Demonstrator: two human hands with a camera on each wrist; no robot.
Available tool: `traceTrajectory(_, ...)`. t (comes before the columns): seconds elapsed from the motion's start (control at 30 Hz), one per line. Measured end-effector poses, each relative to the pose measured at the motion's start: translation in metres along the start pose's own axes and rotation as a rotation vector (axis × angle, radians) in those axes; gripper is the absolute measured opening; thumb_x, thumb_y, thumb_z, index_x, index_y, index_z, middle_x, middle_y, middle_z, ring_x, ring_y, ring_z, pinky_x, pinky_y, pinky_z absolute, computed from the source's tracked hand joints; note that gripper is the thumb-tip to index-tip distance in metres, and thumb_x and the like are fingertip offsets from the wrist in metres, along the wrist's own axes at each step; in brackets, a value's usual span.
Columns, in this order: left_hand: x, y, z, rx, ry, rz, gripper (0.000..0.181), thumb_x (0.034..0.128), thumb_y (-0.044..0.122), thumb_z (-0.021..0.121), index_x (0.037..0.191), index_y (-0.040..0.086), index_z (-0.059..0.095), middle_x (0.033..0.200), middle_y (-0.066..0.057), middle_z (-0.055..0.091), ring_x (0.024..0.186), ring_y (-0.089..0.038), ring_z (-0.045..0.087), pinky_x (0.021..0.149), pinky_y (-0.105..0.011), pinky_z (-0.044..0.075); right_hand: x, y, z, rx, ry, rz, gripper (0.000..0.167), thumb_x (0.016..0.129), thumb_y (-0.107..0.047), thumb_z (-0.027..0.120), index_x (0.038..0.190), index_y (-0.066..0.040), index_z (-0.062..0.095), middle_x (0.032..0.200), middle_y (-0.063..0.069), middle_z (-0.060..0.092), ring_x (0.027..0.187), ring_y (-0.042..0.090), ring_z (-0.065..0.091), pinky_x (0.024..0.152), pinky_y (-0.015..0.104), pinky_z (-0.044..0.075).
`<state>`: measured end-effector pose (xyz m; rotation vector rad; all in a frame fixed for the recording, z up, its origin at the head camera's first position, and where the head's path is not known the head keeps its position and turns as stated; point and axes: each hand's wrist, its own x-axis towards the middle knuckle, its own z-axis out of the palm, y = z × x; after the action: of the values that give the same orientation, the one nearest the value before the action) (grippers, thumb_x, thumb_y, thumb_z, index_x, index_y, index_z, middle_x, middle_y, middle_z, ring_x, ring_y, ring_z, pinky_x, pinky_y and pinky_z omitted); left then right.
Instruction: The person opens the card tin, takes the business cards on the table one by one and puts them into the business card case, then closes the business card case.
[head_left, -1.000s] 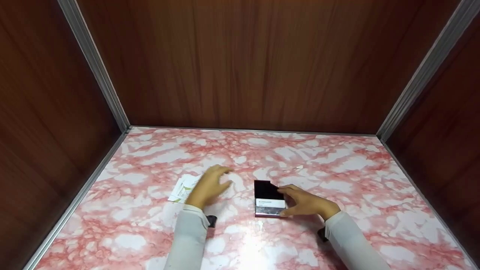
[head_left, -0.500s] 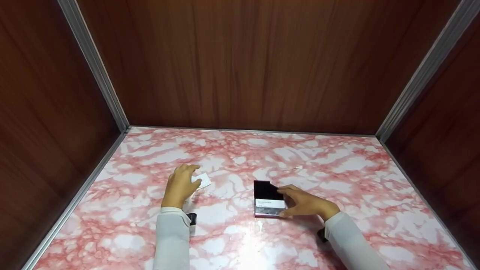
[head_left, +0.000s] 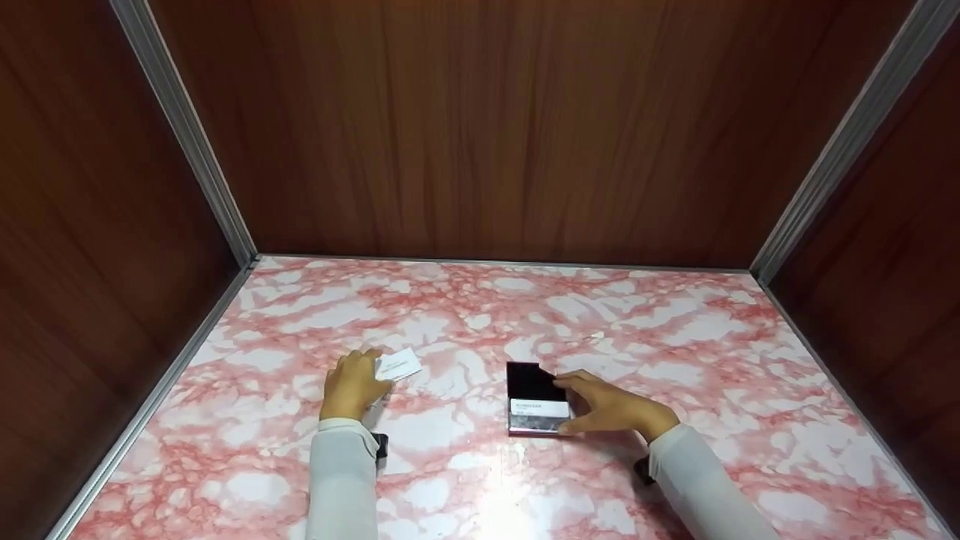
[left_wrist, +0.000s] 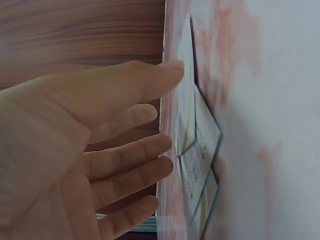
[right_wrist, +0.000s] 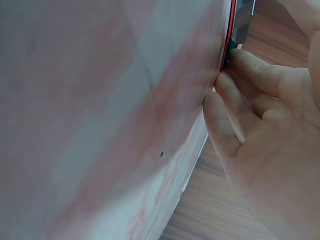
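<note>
Several white business cards (head_left: 399, 364) lie overlapping on the left part of the table, some hidden under my left hand (head_left: 352, 386). In the left wrist view, that hand's fingers stretch out relaxed, with the thumb tip at the edge of one of the cards (left_wrist: 202, 125). My right hand (head_left: 615, 401) holds a black card case (head_left: 531, 381) flat on the table by its right side, thumb at the near corner and fingers farther along. A white card with print (head_left: 538, 408) shows in the case's lower part. In the right wrist view only the edge of the case (right_wrist: 242, 25) is seen.
The table (head_left: 480, 307) has a red and white marbled top. Dark wood panels (head_left: 480, 135) close it in at the back and both sides, with metal strips (head_left: 187, 135) at the corners.
My left hand has moved left over the cards and then come a little lower and nearer to them. The right hand and the case stay where they were.
</note>
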<state>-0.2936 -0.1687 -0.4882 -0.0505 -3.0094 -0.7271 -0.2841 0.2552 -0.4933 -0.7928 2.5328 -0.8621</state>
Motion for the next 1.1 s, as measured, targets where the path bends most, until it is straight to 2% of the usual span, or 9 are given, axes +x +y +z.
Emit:
traceTrajectory(0.13, 0.0005, -0.0018, 0.0041, 0.013, -0.008, -0.010, 0.058, 0.0814, 0.019, 0.076, 0.133, -0.002, 0.060, 0.123, -0.024, 0.060, 0.112, -0.042, 0.053, 0.092, -0.057, 0.041, 0.0001, 0.0000, -0.0004, -0.013, -0.002, -0.009, 0.087, 0.086, -0.040, 0.079, 0.151, 0.001, 0.039, 0.147, 0.017, 0.039, 0.135, 0.036, 0.038, 0.110, 0.058, 0.029)
traceTrajectory(0.33, 0.0012, -0.0047, 0.0066, 0.033, -0.012, -0.008, 0.056, 0.0832, 0.020, 0.076, 0.132, -0.002, 0.061, 0.126, -0.025, 0.058, 0.116, -0.043, 0.051, 0.091, -0.057, 0.041, 0.0014, -0.0004, 0.0001, -0.014, -0.009, -0.015, 0.086, 0.086, -0.039, 0.079, 0.150, 0.002, 0.039, 0.148, 0.018, 0.038, 0.137, 0.038, 0.036, 0.111, 0.059, 0.028)
traceTrajectory(0.53, 0.0024, -0.0050, 0.0062, 0.007, -0.004, -0.013, 0.055, 0.0821, 0.019, 0.078, 0.131, -0.001, 0.063, 0.124, -0.024, 0.059, 0.116, -0.042, 0.051, 0.093, -0.058, 0.041, 0.0010, 0.0000, -0.0006, -0.007, -0.008, -0.009, 0.086, 0.086, -0.039, 0.079, 0.150, 0.002, 0.039, 0.148, 0.018, 0.038, 0.137, 0.038, 0.036, 0.111, 0.059, 0.028)
traceTrajectory(0.9, 0.0016, -0.0055, 0.0061, -0.044, 0.103, 0.005, 0.056, 0.0705, 0.018, 0.090, 0.119, 0.005, 0.065, 0.113, -0.018, 0.057, 0.106, -0.036, 0.051, 0.091, -0.056, 0.039, 0.0013, -0.0005, -0.0011, 0.011, -0.025, 0.018, 0.089, 0.086, -0.041, 0.079, 0.153, -0.001, 0.037, 0.147, 0.015, 0.037, 0.127, 0.031, 0.043, 0.107, 0.055, 0.034)
traceTrajectory(1.1, 0.0021, -0.0054, 0.0067, -0.085, 0.098, 0.022, 0.051, 0.0732, 0.011, 0.089, 0.116, 0.007, 0.061, 0.109, -0.017, 0.058, 0.099, -0.037, 0.056, 0.085, -0.054, 0.046, 0.0022, 0.0006, -0.0019, 0.000, -0.018, 0.009, 0.089, 0.084, -0.041, 0.080, 0.151, -0.001, 0.038, 0.143, 0.015, 0.041, 0.124, 0.031, 0.045, 0.106, 0.055, 0.035)
